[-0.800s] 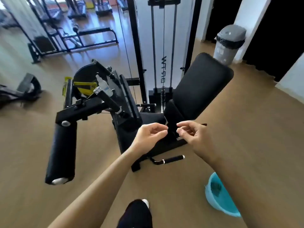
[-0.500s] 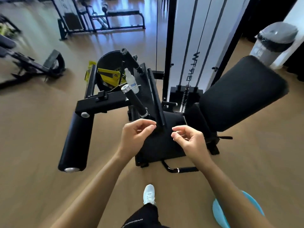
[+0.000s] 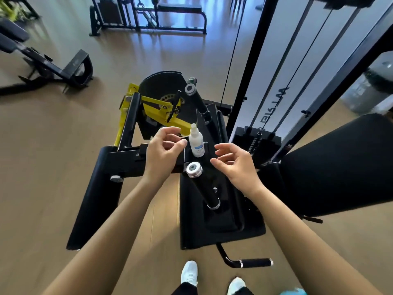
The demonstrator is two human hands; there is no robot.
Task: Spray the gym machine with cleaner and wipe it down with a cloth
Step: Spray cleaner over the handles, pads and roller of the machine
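A black gym machine stands in front of me, with a padded seat (image 3: pixel 221 231), a big backrest (image 3: pixel 340 167) on the right and a leg roller pad (image 3: pixel 93 199) on the left. A small white spray bottle (image 3: pixel 196 143) stands upright on the machine's frame. My left hand (image 3: pixel 163 154) hovers just left of the bottle with loosely curled fingers, holding nothing. My right hand (image 3: pixel 236 165) hovers just right of the bottle, fingers relaxed and empty. No cloth is in view.
A chrome-capped handle bar (image 3: pixel 202 186) rises between my hands. The weight stack (image 3: pixel 257 145) and its tall frame stand behind. A blue basin's edge (image 3: pixel 295 292) shows at the bottom right, a grey bin (image 3: pixel 370 90) at far right, other machines (image 3: pixel 49 67) at left.
I have stepped closer and now look down over the machine. Both hands have moved forward from over the seat to either side of the spray bottle.
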